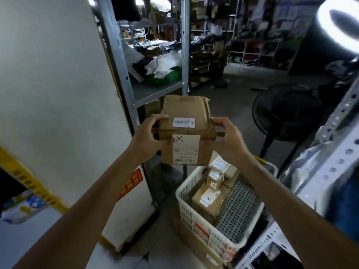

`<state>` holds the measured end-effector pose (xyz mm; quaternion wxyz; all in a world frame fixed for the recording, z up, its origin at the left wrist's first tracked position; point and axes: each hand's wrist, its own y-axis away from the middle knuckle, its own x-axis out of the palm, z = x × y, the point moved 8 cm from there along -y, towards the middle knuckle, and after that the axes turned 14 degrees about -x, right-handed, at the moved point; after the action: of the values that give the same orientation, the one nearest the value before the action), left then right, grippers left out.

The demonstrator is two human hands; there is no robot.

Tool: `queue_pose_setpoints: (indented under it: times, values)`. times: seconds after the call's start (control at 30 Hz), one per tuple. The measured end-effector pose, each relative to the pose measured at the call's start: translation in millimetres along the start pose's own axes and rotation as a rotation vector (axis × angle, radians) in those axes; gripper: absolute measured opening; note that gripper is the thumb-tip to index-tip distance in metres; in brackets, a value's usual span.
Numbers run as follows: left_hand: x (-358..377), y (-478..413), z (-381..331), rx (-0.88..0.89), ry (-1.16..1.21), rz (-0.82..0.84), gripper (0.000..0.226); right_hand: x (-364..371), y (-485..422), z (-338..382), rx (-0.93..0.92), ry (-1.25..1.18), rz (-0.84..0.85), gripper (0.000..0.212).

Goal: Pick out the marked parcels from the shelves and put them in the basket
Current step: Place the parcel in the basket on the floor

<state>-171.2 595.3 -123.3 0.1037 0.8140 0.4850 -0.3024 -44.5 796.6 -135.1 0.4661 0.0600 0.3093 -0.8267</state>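
- Now, head view: I see left hand (149,139) and right hand (228,139), fingers (219,120) curled round the X-marked parcel (186,113), held in the air beside the basket (196,227).
- Basket already holds a few small parcels (208,199); this one's not in yet.

Large white wall panel (58,90) stood at left, a grey metal shelving rack (118,61) just beside it. Grey concrete floor (235,98) ran back to cluttered far shelving racks (256,49). Round white ring light (326,22) glowed upper right; black pedestal fan (287,113) stood beneath.
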Motion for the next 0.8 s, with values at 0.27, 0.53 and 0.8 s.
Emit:
queue_pose_setpoints:
  times: [0.27, 0.53, 0.8]
  values:
    - [68.8, -95.5, 12.2, 0.094, 0.093, 0.187, 0.066, -19.1, -26.4, -67.9, 0.086, 0.071, -0.150, 0.064]
    - [158.8, -182.6, 28.5, 0.128, 0.091, 0.422, 0.064, -30.5, -29.3, -132.4, 0.258, 0.183, -0.291, 0.063]
    - [262.5, -194.3, 10.0, 0.184, 0.043, 0.626, 0.065, -76.2, 12.2, -182.2, 0.418, 0.258, -0.434, 0.059]
